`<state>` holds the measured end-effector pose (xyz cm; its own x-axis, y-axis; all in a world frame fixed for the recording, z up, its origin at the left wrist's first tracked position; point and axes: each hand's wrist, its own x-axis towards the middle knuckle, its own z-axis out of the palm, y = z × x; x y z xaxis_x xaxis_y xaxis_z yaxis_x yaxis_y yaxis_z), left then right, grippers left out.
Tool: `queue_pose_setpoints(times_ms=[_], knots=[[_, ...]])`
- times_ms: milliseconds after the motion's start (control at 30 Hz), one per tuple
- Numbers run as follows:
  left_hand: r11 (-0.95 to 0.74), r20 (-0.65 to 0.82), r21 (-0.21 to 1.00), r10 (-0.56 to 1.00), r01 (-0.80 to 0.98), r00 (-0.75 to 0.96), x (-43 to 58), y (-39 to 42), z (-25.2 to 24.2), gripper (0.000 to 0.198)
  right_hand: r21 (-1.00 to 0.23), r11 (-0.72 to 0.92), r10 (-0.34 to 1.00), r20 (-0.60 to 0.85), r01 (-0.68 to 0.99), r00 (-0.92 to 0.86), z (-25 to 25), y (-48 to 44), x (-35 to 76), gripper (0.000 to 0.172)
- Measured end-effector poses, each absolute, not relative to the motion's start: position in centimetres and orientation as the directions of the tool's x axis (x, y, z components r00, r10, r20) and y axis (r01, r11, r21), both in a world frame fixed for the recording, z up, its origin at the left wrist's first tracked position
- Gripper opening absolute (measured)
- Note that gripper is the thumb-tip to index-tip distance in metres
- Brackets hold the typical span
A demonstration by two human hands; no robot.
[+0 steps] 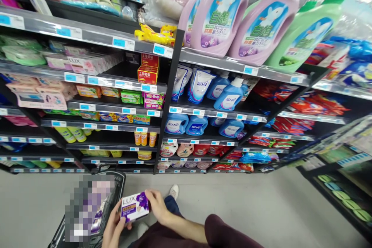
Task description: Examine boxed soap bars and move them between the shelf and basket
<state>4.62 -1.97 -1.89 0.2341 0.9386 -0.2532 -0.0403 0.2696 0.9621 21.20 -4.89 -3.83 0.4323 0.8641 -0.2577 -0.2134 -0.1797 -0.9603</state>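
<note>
A white and purple LUX soap box (134,207) is held between my two hands, low in front of my body, its printed front facing up. My left hand (114,223) grips the box along its left side and lower corner, the thumb on the front edge. On the right end, the fingers of my right hand (157,204) close around the upper corner. Just left of my hands is a black shopping basket (121,186); its contents are mostly blurred out, with a purple and white pack (97,219) partly visible.
Ahead stand tall shelves with price tags. LUX soap boxes (84,64) and red soap boxes (148,74) sit on the left; blue detergent bottles (229,95) and large purple jugs (222,11) on the right. Another shelf (334,197) rises at far right. Grey floor (255,201) lies below.
</note>
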Motion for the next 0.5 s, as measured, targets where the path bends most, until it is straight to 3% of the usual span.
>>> queue_pose_setpoints(times_ms=[500], knots=[[0.268,-0.25,0.962,0.94,-0.048,0.231,4.55,-2.03,-2.22,0.08,-0.96,-0.162,0.875,-0.247,-0.228,0.417,-3.03,-4.9,21.16,0.058]])
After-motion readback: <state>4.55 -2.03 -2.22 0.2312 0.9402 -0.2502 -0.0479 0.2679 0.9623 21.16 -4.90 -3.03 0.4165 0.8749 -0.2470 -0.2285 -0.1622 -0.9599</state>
